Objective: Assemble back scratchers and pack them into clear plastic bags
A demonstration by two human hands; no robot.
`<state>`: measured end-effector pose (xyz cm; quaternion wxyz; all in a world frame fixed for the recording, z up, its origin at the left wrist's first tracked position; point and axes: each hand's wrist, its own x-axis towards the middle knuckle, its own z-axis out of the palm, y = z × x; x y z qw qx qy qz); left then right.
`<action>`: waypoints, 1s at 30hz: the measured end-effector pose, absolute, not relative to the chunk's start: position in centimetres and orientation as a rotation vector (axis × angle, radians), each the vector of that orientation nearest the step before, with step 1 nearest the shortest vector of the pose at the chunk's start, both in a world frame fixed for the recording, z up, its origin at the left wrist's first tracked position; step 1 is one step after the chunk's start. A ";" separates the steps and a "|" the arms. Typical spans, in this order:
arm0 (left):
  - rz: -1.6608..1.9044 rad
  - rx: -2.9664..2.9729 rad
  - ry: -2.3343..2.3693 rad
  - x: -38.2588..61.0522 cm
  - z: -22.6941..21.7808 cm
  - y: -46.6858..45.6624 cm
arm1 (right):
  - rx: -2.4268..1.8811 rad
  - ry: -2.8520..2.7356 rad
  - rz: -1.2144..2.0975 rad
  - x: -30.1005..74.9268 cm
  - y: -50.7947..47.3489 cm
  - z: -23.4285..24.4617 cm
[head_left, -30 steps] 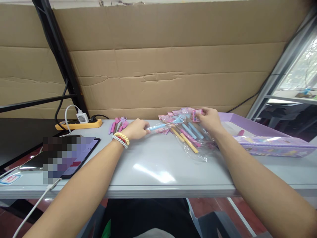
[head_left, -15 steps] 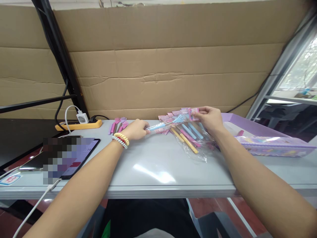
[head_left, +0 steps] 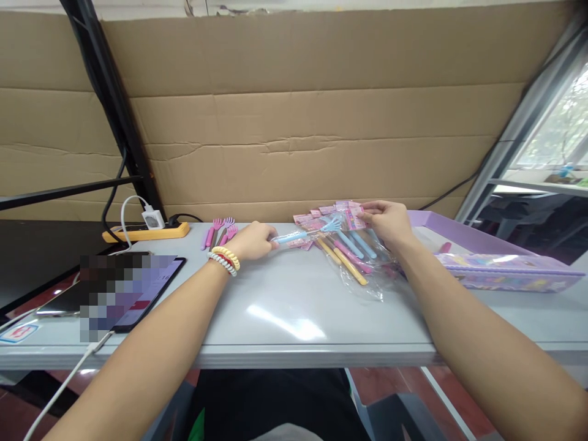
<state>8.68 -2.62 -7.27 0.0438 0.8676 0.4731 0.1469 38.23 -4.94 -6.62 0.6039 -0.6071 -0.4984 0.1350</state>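
Note:
A blue back scratcher (head_left: 303, 235) in a clear plastic sleeve is stretched between my hands, its clawed head to the right. My left hand (head_left: 254, 241) is closed on its handle end. On the other side, my right hand (head_left: 388, 223) pinches the pink card (head_left: 354, 214) at the sleeve's end. Beneath and beside it lies a fanned pile of packaged back scratchers with blue, pink and yellow handles (head_left: 351, 268). Several loose purple, pink and dark back scratchers (head_left: 223, 228) lie beyond my left wrist.
At the right stands an open purple box (head_left: 505, 269), with something pink inside. A phone (head_left: 151, 294) and its white cable are on the left, near a yellow power strip (head_left: 172, 231) with a white charger. A cardboard panel (head_left: 294, 116) rises behind the grey table (head_left: 257, 352).
My right hand has shifted very slightly down with the pink card, which now faces me more. The left hand keeps its place on the handle end.

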 end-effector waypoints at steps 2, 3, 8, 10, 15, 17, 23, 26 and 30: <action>0.451 2.652 1.448 8.6 -7.2 -2.6 | -1.440 -1.146 0.283 38.1 -5.1 -6.5; 0.454 2.652 1.449 8.6 -7.2 -2.7 | -1.454 -1.143 0.263 38.0 -5.2 -6.5; 0.472 2.661 1.442 8.7 -7.2 -2.6 | -1.484 -1.192 0.236 38.1 -5.1 -6.6; 0.472 2.668 1.445 8.7 -7.2 -2.6 | -1.548 -1.242 0.214 38.2 -5.0 -6.7; 0.468 2.669 1.442 8.7 -7.2 -2.6 | -1.591 -1.227 0.232 38.3 -5.1 -6.7; 0.466 2.670 1.442 8.7 -7.2 -2.6 | -1.553 -1.208 0.271 38.2 -5.2 -6.6; 0.468 2.661 1.421 8.7 -7.2 -2.5 | -1.525 -1.175 0.254 37.8 -5.5 -6.4; 0.467 2.665 1.423 8.6 -7.2 -2.5 | -1.596 -1.260 0.220 38.0 -5.3 -6.5; 0.462 2.668 1.440 8.7 -7.1 -2.6 | -1.706 -1.375 0.133 38.5 -4.7 -6.9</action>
